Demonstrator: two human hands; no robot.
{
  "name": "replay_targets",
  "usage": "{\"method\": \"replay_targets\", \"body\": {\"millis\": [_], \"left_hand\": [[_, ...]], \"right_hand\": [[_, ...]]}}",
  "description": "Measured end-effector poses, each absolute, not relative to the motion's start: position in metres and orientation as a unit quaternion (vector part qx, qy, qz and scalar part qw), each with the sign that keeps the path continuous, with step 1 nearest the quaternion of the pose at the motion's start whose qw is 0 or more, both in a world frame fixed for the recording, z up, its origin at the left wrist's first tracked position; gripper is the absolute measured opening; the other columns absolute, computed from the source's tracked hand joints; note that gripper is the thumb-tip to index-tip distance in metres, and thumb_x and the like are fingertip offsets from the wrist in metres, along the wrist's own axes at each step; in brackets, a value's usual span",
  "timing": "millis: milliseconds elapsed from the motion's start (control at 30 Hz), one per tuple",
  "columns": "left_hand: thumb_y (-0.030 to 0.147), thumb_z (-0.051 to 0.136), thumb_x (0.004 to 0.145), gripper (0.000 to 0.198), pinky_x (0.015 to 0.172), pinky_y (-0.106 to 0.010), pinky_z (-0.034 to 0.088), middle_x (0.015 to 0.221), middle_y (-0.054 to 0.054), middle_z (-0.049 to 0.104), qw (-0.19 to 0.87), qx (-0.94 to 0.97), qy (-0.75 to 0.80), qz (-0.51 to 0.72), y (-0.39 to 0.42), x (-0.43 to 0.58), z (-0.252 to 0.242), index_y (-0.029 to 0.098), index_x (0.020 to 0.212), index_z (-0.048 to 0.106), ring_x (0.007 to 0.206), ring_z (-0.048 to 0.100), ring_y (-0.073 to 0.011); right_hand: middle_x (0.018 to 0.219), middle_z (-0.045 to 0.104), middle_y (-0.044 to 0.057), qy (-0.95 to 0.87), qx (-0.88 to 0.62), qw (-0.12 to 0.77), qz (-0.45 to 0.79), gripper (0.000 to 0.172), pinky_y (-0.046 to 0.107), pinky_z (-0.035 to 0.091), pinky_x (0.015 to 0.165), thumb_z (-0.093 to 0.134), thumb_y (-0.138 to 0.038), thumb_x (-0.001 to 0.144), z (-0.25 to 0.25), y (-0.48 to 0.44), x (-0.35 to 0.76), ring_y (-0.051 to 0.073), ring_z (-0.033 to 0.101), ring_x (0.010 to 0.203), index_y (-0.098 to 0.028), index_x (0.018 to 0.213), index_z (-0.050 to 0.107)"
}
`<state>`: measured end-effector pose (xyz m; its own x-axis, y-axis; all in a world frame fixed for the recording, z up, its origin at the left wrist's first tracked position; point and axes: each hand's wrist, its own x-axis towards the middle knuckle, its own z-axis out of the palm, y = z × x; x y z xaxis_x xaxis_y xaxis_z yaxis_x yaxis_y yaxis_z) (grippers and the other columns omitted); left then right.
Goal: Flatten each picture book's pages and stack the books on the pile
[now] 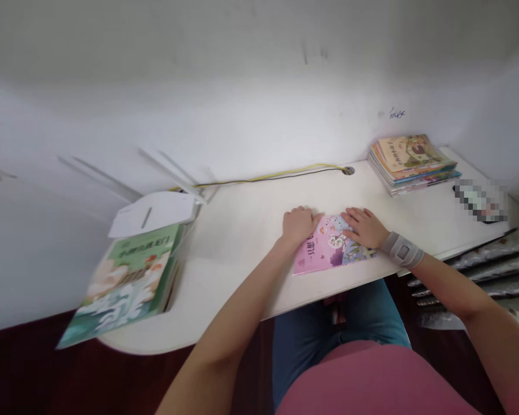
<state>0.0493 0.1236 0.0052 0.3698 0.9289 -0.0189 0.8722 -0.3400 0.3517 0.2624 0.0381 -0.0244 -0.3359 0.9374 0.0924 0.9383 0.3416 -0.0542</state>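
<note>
A pink picture book (315, 253) with a drawn cover lies at an angle on the white table (237, 236), near its front edge. At the book's upper left corner is my left hand (300, 223), its fingers curled and its thumb against the book's edge. My right hand (365, 227) rests palm down over the right part of the cover, fingers spread out. A grey band (402, 250) is wrapped around my right wrist. Both hands cover parts of the book.
A stack of books (410, 161) stands at the back right, beside a pixelated object (480, 200). On the left, a white router (155, 213) with antennas adjoins a pile topped by a green book (125, 276). Yellow and black cables (268, 176) run along the wall to a hole.
</note>
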Motion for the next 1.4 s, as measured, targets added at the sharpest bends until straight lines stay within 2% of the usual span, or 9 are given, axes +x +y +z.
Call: {"method": "replay_targets", "body": {"millis": [133, 267, 333, 433, 667, 800, 1000, 1200, 1400], "left_hand": [[0.054, 0.060, 0.071, 0.042, 0.073, -0.036, 0.044, 0.068, -0.010, 0.063, 0.293, 0.770, 0.554, 0.123, 0.138, 0.035, 0.012, 0.018, 0.053, 0.053, 0.079, 0.062, -0.0284], [0.058, 0.052, 0.076, 0.042, 0.058, -0.028, 0.046, 0.069, -0.005, 0.063, 0.410, 0.712, 0.542, 0.175, 0.120, 0.003, 0.015, 0.017, 0.076, 0.059, 0.064, 0.061, -0.0180], [0.056, 0.064, 0.070, 0.043, 0.059, -0.027, 0.049, 0.076, -0.005, 0.065, 0.614, 0.573, 0.502, 0.208, 0.100, -0.013, 0.013, 0.017, 0.087, 0.058, 0.064, 0.062, -0.0158], [0.044, 0.075, 0.066, 0.040, 0.050, -0.021, 0.046, 0.071, -0.002, 0.063, 0.715, 0.474, 0.479, 0.185, 0.068, -0.030, 0.008, 0.018, 0.090, 0.057, 0.054, 0.059, -0.0113], [0.029, 0.079, 0.059, 0.041, 0.044, -0.016, 0.043, 0.066, 0.005, 0.063, 0.692, 0.432, 0.500, 0.291, 0.047, -0.022, 0.010, 0.021, 0.091, 0.055, 0.050, 0.057, -0.0086], [0.017, 0.076, 0.057, 0.035, 0.045, -0.016, 0.045, 0.069, 0.003, 0.067, 0.678, 0.432, 0.482, 0.348, 0.074, -0.001, 0.031, 0.020, 0.087, 0.058, 0.052, 0.059, -0.0092], [0.009, 0.062, 0.067, 0.014, 0.042, -0.015, 0.044, 0.067, 0.002, 0.067, 0.701, 0.442, 0.389, 0.403, 0.138, 0.118, 0.056, 0.018, 0.076, 0.056, 0.050, 0.057, -0.0077], [0.005, 0.055, 0.074, 0.015, 0.053, -0.018, 0.051, 0.063, 0.003, 0.062, 0.693, 0.472, 0.395, 0.376, 0.190, 0.273, 0.060, 0.019, 0.077, 0.049, 0.051, 0.058, -0.0071], [0.006, 0.058, 0.071, 0.018, 0.059, -0.023, 0.054, 0.062, 0.002, 0.062, 0.677, 0.499, 0.407, 0.357, 0.222, 0.323, 0.047, 0.017, 0.084, 0.055, 0.051, 0.059, -0.0093]], "right_hand": [[0.148, 0.039, 0.014, -0.818, -0.572, 0.061, 0.004, 0.060, 0.049, 0.027, 0.108, 0.032, -0.052, 0.095, -0.024, 0.038, 0.263, 0.027, 0.034, 0.135, -0.017, 0.143, 0.038], [0.148, 0.039, 0.015, -0.821, -0.565, 0.083, 0.004, 0.060, 0.049, 0.027, 0.109, 0.034, -0.052, 0.095, -0.026, 0.039, 0.264, 0.027, 0.034, 0.136, -0.016, 0.143, 0.038], [0.147, 0.040, 0.015, -0.822, -0.562, 0.094, 0.004, 0.060, 0.049, 0.028, 0.109, 0.035, -0.051, 0.094, -0.028, 0.039, 0.264, 0.028, 0.035, 0.135, -0.016, 0.142, 0.039], [0.147, 0.039, 0.016, -0.820, -0.562, 0.107, 0.012, 0.059, 0.050, 0.028, 0.108, 0.035, -0.051, 0.094, -0.030, 0.038, 0.261, 0.028, 0.034, 0.136, -0.016, 0.142, 0.040], [0.149, 0.037, 0.014, -0.797, -0.561, 0.199, 0.100, 0.055, 0.042, 0.029, 0.111, 0.035, -0.047, 0.096, -0.028, 0.053, 0.288, 0.023, 0.030, 0.139, -0.016, 0.141, 0.041], [0.135, 0.052, 0.015, -0.673, -0.675, 0.295, 0.070, 0.047, 0.038, 0.035, 0.107, 0.022, -0.026, 0.098, -0.030, 0.054, 0.336, 0.019, 0.045, 0.128, -0.012, 0.135, 0.046], [0.127, 0.057, 0.014, -0.685, -0.687, 0.239, 0.045, 0.031, 0.040, 0.032, 0.107, 0.047, -0.019, 0.088, -0.043, 0.034, 0.348, 0.022, 0.050, 0.120, -0.014, 0.115, 0.062], [0.125, 0.058, 0.011, -0.708, -0.678, 0.196, 0.012, 0.028, 0.039, 0.032, 0.104, 0.048, -0.024, 0.089, -0.040, 0.034, 0.339, 0.022, 0.050, 0.117, -0.017, 0.114, 0.060], [0.125, 0.058, 0.012, -0.707, -0.678, 0.200, 0.009, 0.027, 0.039, 0.032, 0.103, 0.048, -0.023, 0.089, -0.041, 0.036, 0.343, 0.022, 0.050, 0.118, -0.017, 0.112, 0.061]]}}
